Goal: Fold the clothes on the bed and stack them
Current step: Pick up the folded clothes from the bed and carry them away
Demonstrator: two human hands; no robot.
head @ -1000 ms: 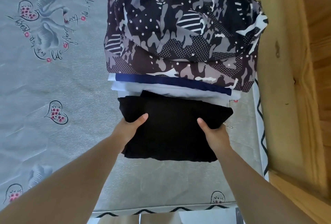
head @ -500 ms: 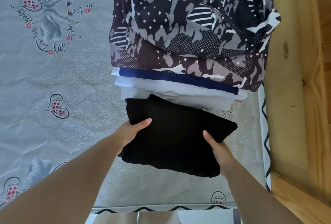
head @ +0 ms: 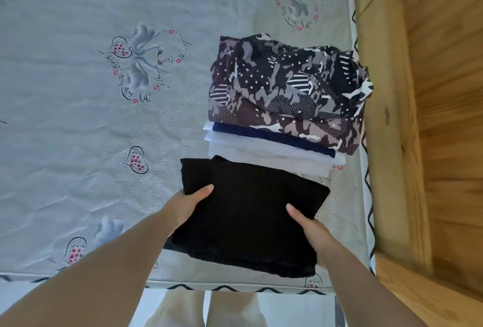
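bed (head: 78, 143): grey sheet printed with swans, hearts and script; zigzag trim along the near edge. wooden bed frame (head: 386, 117) on the right, plank wall (head: 449, 91) beyond. folded black garment (head: 248, 216): near the bed's front edge, touching the stack (head: 287, 96) of camouflage, navy and white pieces. left hand (head: 188, 206) and right hand (head: 311, 227) grip its sides, thumbs on top, fingers hidden beneath.
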